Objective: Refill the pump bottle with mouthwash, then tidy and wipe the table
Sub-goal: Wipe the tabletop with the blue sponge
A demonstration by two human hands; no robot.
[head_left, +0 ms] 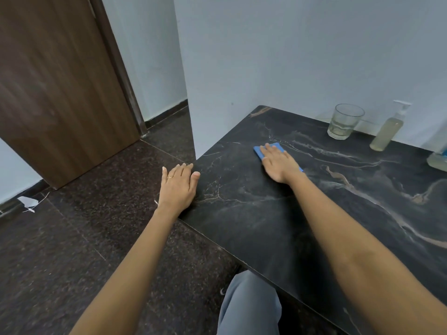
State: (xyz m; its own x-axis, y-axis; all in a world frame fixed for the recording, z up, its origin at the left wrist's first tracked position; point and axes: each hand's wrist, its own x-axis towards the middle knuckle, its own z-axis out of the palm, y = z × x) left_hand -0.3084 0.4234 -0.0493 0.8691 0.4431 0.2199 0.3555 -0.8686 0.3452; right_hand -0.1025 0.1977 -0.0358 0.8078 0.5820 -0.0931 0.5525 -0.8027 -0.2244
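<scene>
A dark marble table (314, 213) fills the right half of the view. My right hand (279, 163) lies flat on a folded blue cloth (260, 152) near the table's far left part, pressing it to the surface. At the table's left corner my left hand (177, 183) rests with fingers apart over the edge, holding nothing. A clear pump bottle (388, 131) with pale yellowish liquid and a white pump stands by the back wall. Beside it, to the left, stands an empty-looking drinking glass (344, 122).
Part of a clear bottle with a blue label (439, 159) shows at the right edge. White walls bound the table at the back and left. A brown door (60, 93) and a dark floor (72, 238) with a scrap of white paper (29, 201) lie to the left. My knee (249, 303) sits below the table edge.
</scene>
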